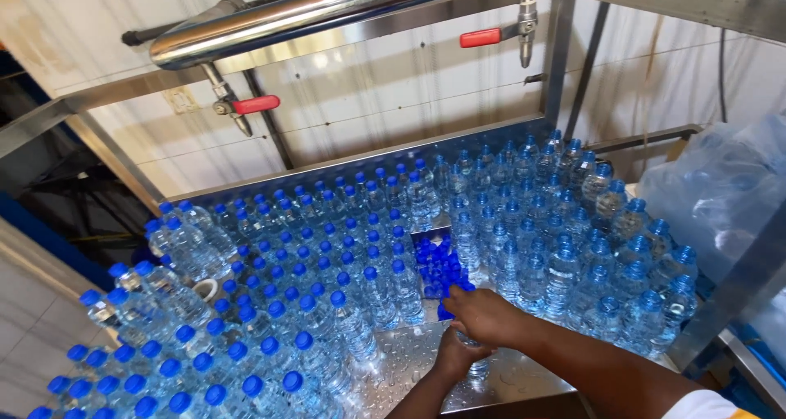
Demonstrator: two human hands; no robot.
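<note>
my hands: 2 — left hand and right hand, both on 1 bottle | red-handled valves: 2 | steel pipe: 1 | capped bottles on my table: too many to count — well over 100 | loose blue caps: 1 pile, uncountable

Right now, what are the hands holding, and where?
Left hand grips a clear water bottle by its body; right hand covers its top, on the blue cap.

Bright, even daylight; slight edge distortion
</note>
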